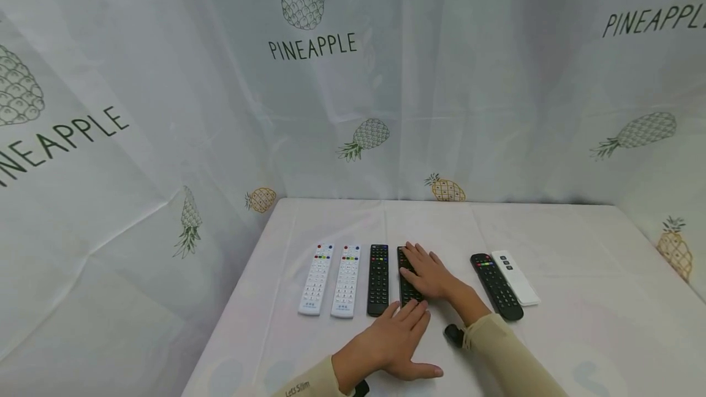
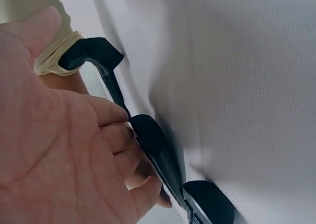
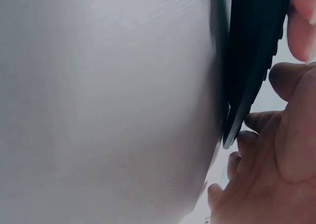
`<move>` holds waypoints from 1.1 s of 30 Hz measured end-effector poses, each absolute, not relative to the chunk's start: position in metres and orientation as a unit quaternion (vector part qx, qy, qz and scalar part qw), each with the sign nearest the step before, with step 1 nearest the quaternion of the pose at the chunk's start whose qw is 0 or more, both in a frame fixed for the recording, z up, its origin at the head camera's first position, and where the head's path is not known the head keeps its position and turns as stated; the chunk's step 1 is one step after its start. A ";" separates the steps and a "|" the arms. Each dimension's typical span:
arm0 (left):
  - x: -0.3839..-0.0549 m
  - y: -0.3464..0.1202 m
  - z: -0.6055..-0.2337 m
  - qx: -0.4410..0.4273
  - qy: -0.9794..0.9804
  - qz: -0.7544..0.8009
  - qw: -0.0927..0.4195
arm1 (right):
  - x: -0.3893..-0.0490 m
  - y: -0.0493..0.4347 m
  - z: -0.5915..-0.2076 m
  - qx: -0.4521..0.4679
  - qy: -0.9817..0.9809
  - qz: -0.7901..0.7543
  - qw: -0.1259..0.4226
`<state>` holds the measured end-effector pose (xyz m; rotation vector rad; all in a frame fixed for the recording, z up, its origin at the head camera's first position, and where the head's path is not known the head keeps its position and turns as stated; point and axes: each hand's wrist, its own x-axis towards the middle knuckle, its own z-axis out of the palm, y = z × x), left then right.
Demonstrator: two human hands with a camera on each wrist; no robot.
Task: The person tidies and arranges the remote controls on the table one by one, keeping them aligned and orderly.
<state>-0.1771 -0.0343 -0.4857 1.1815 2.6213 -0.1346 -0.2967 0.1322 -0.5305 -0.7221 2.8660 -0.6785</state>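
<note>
A slim black remote control [image 1: 407, 290] with rows of buttons lies lengthwise on the white table, third in from the right. The fingers of my right hand [image 1: 434, 276] rest spread over its upper part and hide much of it. At its near end, the fairly straight fingertips of my left hand [image 1: 394, 343] touch the edge, the thumb held out to the side. In the left wrist view, the left hand's [image 2: 74, 155] fingertips meet the end of the remote [image 2: 160, 152]. The right wrist view has the right hand's [image 3: 269, 159] fingers along the buttoned face of the remote [image 3: 252, 51].
Left of the hands, another black remote [image 1: 378, 280] and two white remotes [image 1: 346, 283], [image 1: 317, 280] form a row. To the right, a rounded black remote [image 1: 497, 287] lies slanted beside a small white remote [image 1: 515, 277]. A pineapple-print curtain [image 1: 469, 78] hangs behind the table [image 1: 579, 250].
</note>
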 end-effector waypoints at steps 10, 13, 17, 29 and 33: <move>-0.176 -0.034 -0.485 0.411 0.903 -0.043 0.118 | -0.292 0.135 -0.529 -0.236 0.943 -0.234 0.035; -0.175 -0.034 -0.485 0.413 0.902 -0.039 0.120 | -0.291 0.137 -0.529 -0.233 0.943 -0.234 0.035; -0.175 -0.032 -0.486 0.413 0.902 -0.039 0.123 | -0.290 0.139 -0.531 -0.231 0.944 -0.232 0.036; -0.177 -0.028 -0.484 0.422 0.899 -0.024 0.116 | -0.283 0.150 -0.529 -0.219 0.950 -0.221 0.024; -0.176 -0.023 -0.482 0.437 0.893 -0.026 0.106 | -0.277 0.162 -0.529 -0.216 0.952 -0.215 0.014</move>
